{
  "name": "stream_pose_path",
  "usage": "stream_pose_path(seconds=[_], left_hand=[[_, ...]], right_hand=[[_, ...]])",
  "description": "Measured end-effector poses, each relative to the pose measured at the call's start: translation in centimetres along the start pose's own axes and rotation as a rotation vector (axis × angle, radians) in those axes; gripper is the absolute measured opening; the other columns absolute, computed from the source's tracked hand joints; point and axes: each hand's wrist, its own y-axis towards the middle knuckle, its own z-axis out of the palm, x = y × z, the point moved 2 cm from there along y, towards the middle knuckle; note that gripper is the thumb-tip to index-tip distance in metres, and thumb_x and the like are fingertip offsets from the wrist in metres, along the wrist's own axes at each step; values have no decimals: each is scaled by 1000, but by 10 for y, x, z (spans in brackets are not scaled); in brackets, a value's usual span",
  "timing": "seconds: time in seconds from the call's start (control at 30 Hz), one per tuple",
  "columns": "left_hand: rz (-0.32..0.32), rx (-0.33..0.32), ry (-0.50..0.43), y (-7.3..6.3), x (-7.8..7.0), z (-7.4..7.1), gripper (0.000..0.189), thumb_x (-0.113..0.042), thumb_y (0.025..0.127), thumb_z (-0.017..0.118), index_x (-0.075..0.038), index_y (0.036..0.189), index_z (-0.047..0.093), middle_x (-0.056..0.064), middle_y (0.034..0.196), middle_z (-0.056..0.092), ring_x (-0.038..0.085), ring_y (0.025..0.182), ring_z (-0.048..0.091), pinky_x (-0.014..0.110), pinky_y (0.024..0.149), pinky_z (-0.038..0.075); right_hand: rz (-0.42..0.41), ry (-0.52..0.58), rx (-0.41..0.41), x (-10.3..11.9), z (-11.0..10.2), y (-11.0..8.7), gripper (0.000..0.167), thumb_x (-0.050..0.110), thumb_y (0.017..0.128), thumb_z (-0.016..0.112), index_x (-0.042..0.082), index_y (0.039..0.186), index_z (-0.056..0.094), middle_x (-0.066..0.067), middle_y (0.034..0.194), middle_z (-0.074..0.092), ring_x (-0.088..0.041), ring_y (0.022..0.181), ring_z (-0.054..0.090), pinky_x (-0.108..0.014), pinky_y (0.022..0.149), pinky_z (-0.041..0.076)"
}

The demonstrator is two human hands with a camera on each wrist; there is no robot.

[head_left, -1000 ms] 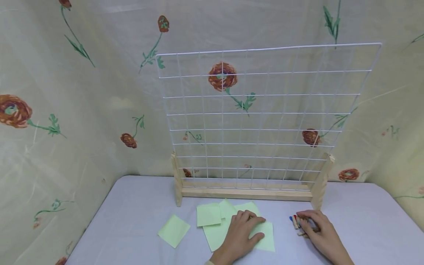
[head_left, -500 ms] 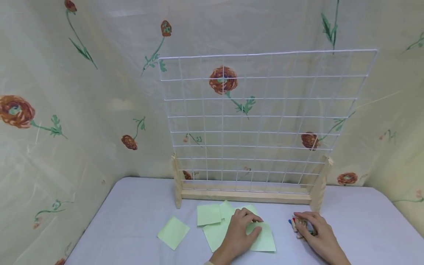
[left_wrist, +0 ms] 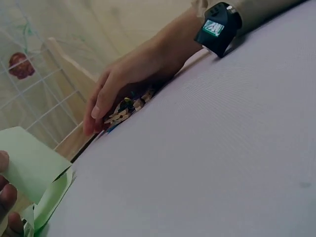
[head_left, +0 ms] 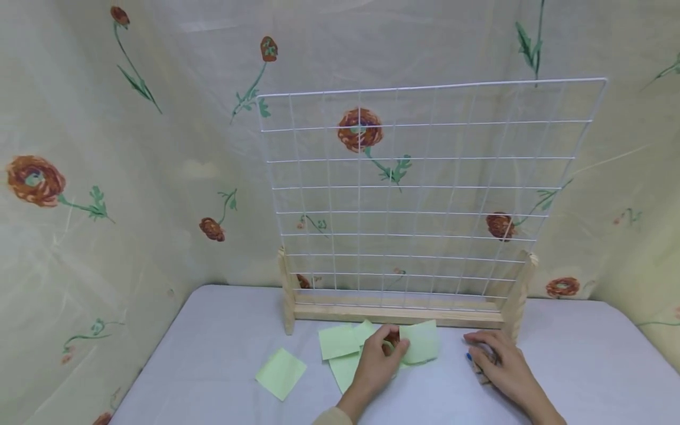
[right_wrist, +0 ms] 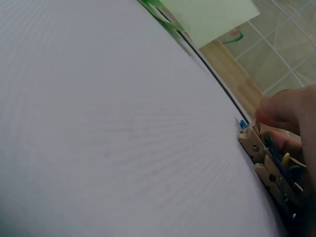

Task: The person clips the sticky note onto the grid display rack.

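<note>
We see the left hand [head_left: 378, 360] pinch a pale green sheet [head_left: 421, 343], tilted up over the other sheets [head_left: 337, 341], in front of the wooden base [head_left: 398, 315].
The sheet looks thin and light, so we judge it bends and creases easily; an edge or corner is the good place to hold. The right hand [head_left: 502, 363] arches over wooden clothespins [right_wrist: 266, 170], but its fingers hide much, and we cannot tell if it grips one. The table [head_left: 212, 342] has a smooth white cover; behind rise a white wire grid [head_left: 359, 187] and flowered cloth [head_left: 159, 177].
</note>
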Motion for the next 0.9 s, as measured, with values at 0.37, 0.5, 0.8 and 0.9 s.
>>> stream_pose_path(seconds=[0.37, 0.5, 0.8, 0.9], left_hand=[[-61, -42, -38, 13, 7, -4, 12, -29, 90, 64, -22, 99, 62, -9, 90, 59, 2, 85, 54, 17, 71, 48], [-36, -57, -44, 18, 9, -5, 11, -27, 89, 65, -21, 98, 62, -6, 88, 60, 2, 83, 54, 17, 69, 48], [11, -51, -44, 26, 5, -6, 12, -26, 90, 64, -19, 100, 63, -4, 89, 61, 2, 84, 54, 17, 71, 48], [46, -30, -34, 27, -1, -6, 13, -26, 90, 63, -17, 100, 63, -3, 89, 62, 1, 85, 55, 16, 70, 49]], right_hand=[[47, 6, 69, 1, 5, 9, 15, 22, 90, 64, 18, 104, 67, 2, 107, 64, 9, 103, 43, -14, 84, 36], [56, -10, 70, 1, 7, 10, 14, 23, 90, 64, 19, 103, 67, 3, 107, 64, 9, 102, 42, -18, 84, 36], [56, -31, 98, 4, 6, 10, 12, 23, 91, 63, 22, 102, 68, 6, 106, 62, 3, 102, 45, -21, 84, 39], [23, -38, 94, 4, 6, 11, 12, 19, 89, 65, 22, 100, 69, 5, 105, 62, -3, 102, 48, -22, 83, 39]])
